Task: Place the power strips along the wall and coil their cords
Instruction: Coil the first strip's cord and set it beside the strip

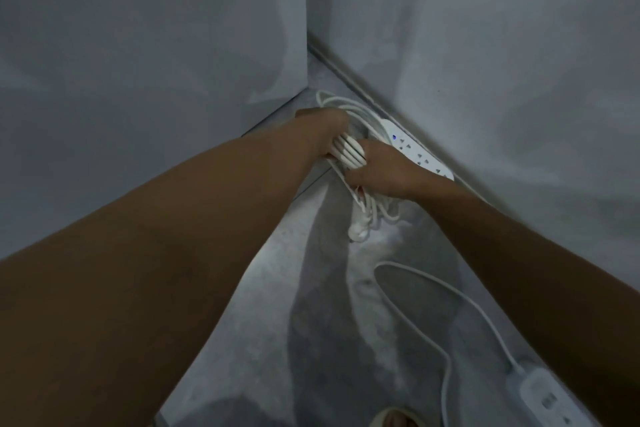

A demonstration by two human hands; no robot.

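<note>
Gripping a coil (347, 153) of smooth, round white cord in the room's corner, the left hand (322, 130) has its fingers curled round the gathered loops. The right hand (381, 172) holds the same coil from the other side, its thumb against the loops. Just behind the right hand, a long, flat white power strip (420, 153) lies on the floor (263, 322) against the base of the right-hand wall (502, 80), a small blue light glowing at its far end. Loose strands and a rounded white plug (358, 233) trail from the coil toward the camera. A second power strip (550, 399) lies well apart at the lower right, its own cord (408, 291) bending in a wide loop across the mottled grey floor. The walls are plain, matte and grey. The right forearm hides part of the first strip's near end.
</note>
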